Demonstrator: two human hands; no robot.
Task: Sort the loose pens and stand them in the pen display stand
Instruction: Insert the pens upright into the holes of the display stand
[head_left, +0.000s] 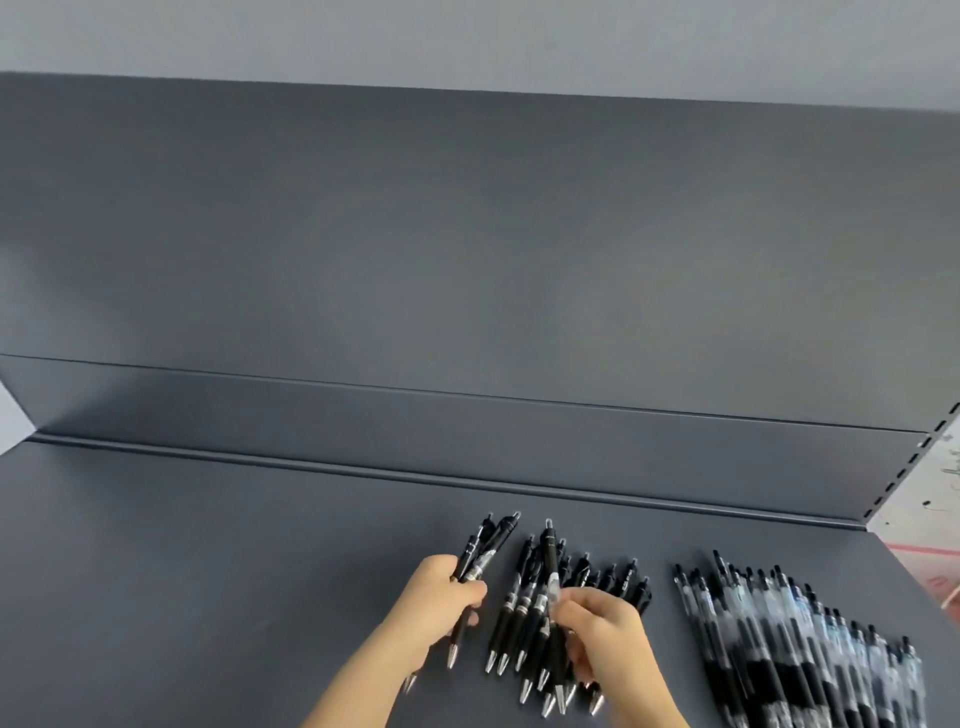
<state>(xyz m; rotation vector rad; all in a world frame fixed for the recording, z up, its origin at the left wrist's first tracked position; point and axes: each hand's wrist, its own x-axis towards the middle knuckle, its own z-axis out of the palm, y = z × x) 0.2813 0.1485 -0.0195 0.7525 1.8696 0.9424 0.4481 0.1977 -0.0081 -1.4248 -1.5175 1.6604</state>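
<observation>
My left hand (439, 603) grips a small bundle of black pens (485, 551), their clicker ends pointing up and away and their silver tips sticking out below my fist. My right hand (602, 634) pinches one black pen (549, 566) over a row of several black pens (524, 618) that lie on the dark grey shelf (208, 571). To the right a second, larger row of clear-barrelled pens (779, 639) lies side by side, blurred. No pen display stand is in view.
The shelf's grey back panel (467, 260) rises behind the pens, with a slotted upright (904, 473) at its right end. The shelf's right edge runs close past the clear pens; beyond it is a light floor (935, 545).
</observation>
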